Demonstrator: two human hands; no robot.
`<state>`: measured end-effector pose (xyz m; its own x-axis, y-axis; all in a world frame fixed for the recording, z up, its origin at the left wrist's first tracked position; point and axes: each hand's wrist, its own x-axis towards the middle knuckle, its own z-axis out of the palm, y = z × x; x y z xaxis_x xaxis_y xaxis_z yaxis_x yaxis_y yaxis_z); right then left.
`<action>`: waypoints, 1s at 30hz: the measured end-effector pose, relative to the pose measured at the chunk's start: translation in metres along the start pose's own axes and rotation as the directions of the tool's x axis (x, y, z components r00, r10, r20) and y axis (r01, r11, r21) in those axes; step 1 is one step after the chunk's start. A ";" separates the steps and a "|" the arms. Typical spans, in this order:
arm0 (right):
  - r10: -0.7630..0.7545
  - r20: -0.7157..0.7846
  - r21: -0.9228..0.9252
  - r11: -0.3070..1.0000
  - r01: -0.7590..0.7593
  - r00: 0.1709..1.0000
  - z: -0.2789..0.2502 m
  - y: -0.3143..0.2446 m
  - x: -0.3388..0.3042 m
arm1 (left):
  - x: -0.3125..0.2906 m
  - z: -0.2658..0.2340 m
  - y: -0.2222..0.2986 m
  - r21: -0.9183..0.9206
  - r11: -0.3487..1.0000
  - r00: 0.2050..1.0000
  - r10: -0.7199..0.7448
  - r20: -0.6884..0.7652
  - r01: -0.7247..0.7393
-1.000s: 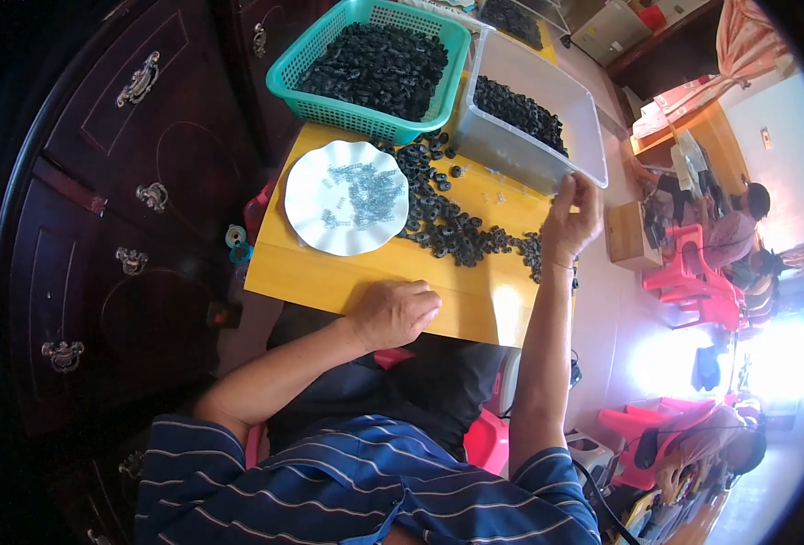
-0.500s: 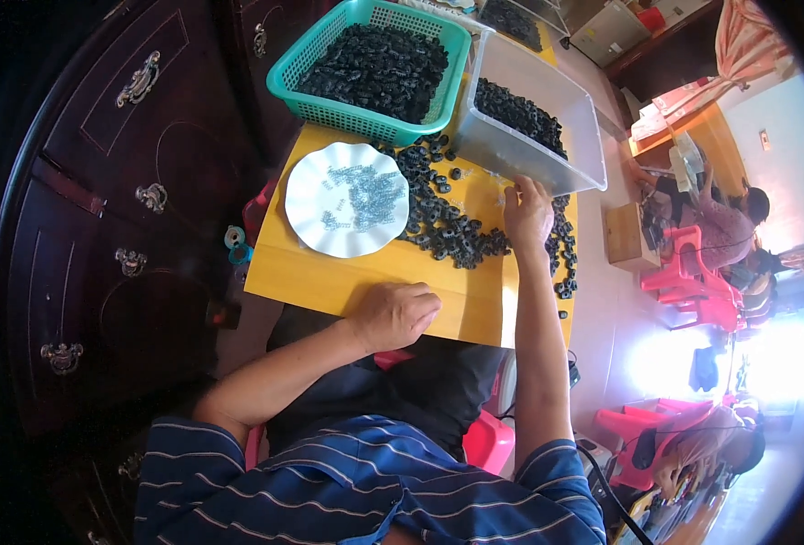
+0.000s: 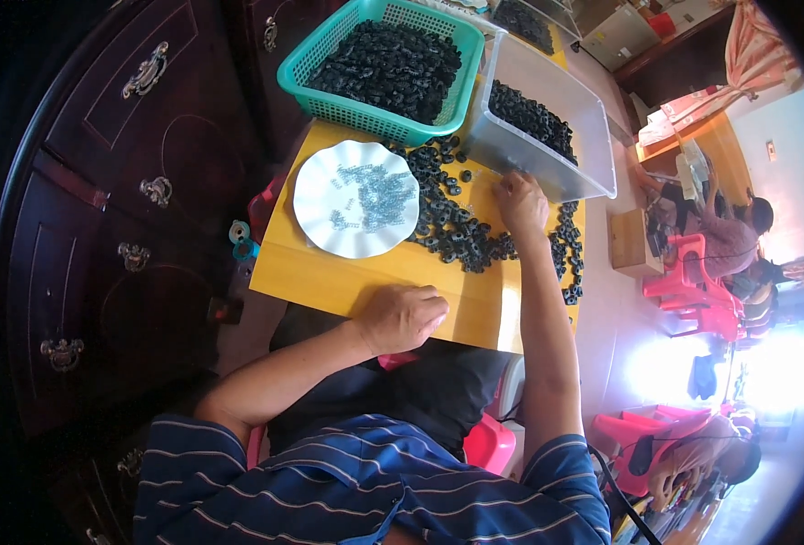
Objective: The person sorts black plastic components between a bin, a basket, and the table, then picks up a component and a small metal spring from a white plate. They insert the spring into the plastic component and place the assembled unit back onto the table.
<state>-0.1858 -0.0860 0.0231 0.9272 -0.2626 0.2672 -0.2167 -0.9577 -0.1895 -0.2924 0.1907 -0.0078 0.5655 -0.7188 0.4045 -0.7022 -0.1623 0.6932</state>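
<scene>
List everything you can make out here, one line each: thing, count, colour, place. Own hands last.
Table: one, yellow, centre
Basket: one, teal, table's far left
Bin: one, translucent, right of basket
Plate: one, white, near basket
Spring-like pieces: many, silvery, on plate
Small parts: many, black, in basket, in bin, loose on table
Cabinet: at least one, dark brown, left
Box: one, light brown, right
Chairs: at least two, pink, right
Curtain: one, pink, upper right
Other people: at least two, colours unclear, right
Shirt: one, striped blue, lower edge
Left hand: one, bare, table's near edge
Right hand: one, bare, before bin
</scene>
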 end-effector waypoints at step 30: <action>0.064 -0.380 0.229 0.973 0.027 0.923 -0.056 0.004 -0.070 | 0.000 0.001 0.002 0.027 0.998 0.995 0.066 -0.079 -0.064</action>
<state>-0.2683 -0.0784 0.0567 0.7252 -0.3487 0.5937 -0.1160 -0.9119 -0.3937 -0.2942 0.1896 -0.0075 0.5505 -0.6725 0.4947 -0.7481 -0.1343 0.6499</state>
